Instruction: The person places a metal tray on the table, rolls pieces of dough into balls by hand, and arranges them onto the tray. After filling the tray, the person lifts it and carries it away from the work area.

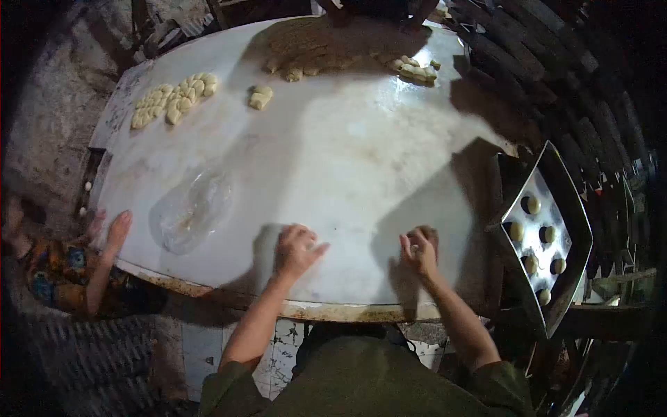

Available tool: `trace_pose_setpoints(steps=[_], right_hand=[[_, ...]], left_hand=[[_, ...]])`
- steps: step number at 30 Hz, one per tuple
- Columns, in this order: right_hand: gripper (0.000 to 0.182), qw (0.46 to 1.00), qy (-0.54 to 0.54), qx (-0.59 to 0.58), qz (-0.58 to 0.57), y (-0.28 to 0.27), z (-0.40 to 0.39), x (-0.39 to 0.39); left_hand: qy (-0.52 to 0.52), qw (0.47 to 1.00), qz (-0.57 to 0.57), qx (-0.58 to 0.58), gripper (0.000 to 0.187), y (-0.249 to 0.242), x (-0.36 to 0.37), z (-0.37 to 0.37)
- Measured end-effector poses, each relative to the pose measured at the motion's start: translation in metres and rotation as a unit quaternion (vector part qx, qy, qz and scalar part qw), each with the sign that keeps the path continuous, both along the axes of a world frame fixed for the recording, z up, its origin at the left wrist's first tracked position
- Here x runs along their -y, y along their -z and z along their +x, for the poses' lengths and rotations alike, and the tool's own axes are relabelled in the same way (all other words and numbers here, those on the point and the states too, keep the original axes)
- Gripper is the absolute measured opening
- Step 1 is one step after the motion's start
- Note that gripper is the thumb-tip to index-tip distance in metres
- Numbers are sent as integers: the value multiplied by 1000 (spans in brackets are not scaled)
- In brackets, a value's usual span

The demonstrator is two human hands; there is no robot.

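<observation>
My left hand (pixel 297 250) is cupped palm-down over the white tabletop (pixel 333 181), fingers curled and thumb standing out to the side. What lies under its palm is hidden. My right hand (pixel 420 254) is also curled low over the table near its front edge. Between its thumb and fingers shows a small pale dough ball (pixel 415 245), mostly covered. To the right of that hand is a metal tray (pixel 582 229) holding several round dough balls (pixel 547 234), spaced apart.
A crumpled clear plastic bag (pixel 198 212) lies left of my hands. Farther back are clustered dough pieces (pixel 184 96), a smaller lump (pixel 260 97) and more dough (pixel 415 69). Another person's hand (pixel 119 229) rests at the left edge. Someone else stands at the far side.
</observation>
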State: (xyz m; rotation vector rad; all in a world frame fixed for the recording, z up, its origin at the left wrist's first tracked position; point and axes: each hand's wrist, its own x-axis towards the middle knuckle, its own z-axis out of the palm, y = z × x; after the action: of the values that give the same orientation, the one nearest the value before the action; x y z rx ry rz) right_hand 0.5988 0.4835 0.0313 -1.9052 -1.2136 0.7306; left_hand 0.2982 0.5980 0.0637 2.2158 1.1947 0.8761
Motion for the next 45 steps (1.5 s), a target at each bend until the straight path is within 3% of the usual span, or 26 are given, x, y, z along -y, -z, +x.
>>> trace_pose_setpoints(steps=[1, 3, 4, 7, 9, 10, 12, 13, 14, 17, 19, 21, 22, 27, 29, 31, 32, 33, 34, 35, 37, 38, 39, 42, 44, 45], right_hand=[[16, 1000, 4, 3, -2, -9, -8, 5], [18, 965, -114, 216, 95, -35, -42, 35], [21, 948, -162, 248, 119, -15, -27, 56], [17, 971, -71, 229, -7, -8, 13, 71], [18, 960, -55, 268, 54, -58, -9, 25], [18, 988, 4, 150, 49, -51, -15, 10], [19, 988, 7, 138, 68, -36, -28, 11], [20, 963, -50, 247, 93, -29, -36, 24], [11, 958, -37, 244, 142, -26, -45, 44], [13, 939, -76, 311, 129, -40, -18, 73], [15, 953, -24, 278, 117, -42, -11, 53], [12, 996, 65, 59, 4, -26, -8, 33], [13, 981, 9, 185, 49, -36, -13, 31], [26, 942, -123, 313, -9, -70, -31, 91], [29, 927, -155, 339, -39, -80, -20, 104], [36, 915, -228, 189, -274, -84, -10, 112], [36, 891, -310, 95, -318, -94, 0, 110], [40, 878, -330, -34, -344, -110, 13, 114], [45, 849, -350, -164, -362, -149, 24, 114], [46, 859, -352, -208, -309, -172, 41, 121], [41, 882, -316, -279, -212, -215, 90, 136], [45, 907, -344, -187, -155, -237, 127, 136], [44, 941, -295, -130, -105, -242, 164, 141], [44, 992, -88, 1, -95, -259, 275, 150], [48, 995, 18, -18, -95, -244, 349, 146], [50, 988, 12, 122, -91, -235, 383, 139]], left_hand=[[64, 995, 50, -57, 22, -2, 11, 3], [109, 991, 39, -72, 23, -3, 30, -14], [92, 992, 43, -72, 24, 1, 29, -30], [33, 987, 48, -147, 26, -3, -6, -62], [37, 993, 67, -94, 28, -12, -22, -37], [43, 993, 68, -92, 28, -11, -17, -28], [121, 989, 46, -68, 28, -4, -1, -10], [135, 987, 41, -78, 26, -4, 13, -14], [132, 987, 45, -74, 25, 1, 21, -28], [59, 992, 59, -99, 24, -4, -1, -62], [60, 990, 57, -116, 23, -8, -16, -51], [79, 991, 70, -84, 24, -13, -22, -31], [94, 991, 67, -74, 24, -13, -14, -25], [106, 980, 56, -160, 18, -27, 29, -46], [102, 961, -15, -258, 28, -41, 38, -55], [108, 941, -102, -304, 36, -29, 37, -62], [118, 941, -89, -305, 36, -42, 32, -53], [130, 903, -318, -259, 36, -60, 26, -47], [131, 812, -532, -203, 35, -78, 22, -39], [137, 816, -522, -209, 35, -91, 21, -27], [103, 681, -706, 168, 36, -109, 33, 2], [82, 632, -725, 263, 45, -121, 38, 26], [83, 636, -722, 260, 45, -125, 38, 50], [216, 738, -621, 155, 54, -158, 43, 145], [323, 848, -421, -15, 60, -179, 35, 221], [332, 857, -395, -10, 56, -195, 36, 266]])
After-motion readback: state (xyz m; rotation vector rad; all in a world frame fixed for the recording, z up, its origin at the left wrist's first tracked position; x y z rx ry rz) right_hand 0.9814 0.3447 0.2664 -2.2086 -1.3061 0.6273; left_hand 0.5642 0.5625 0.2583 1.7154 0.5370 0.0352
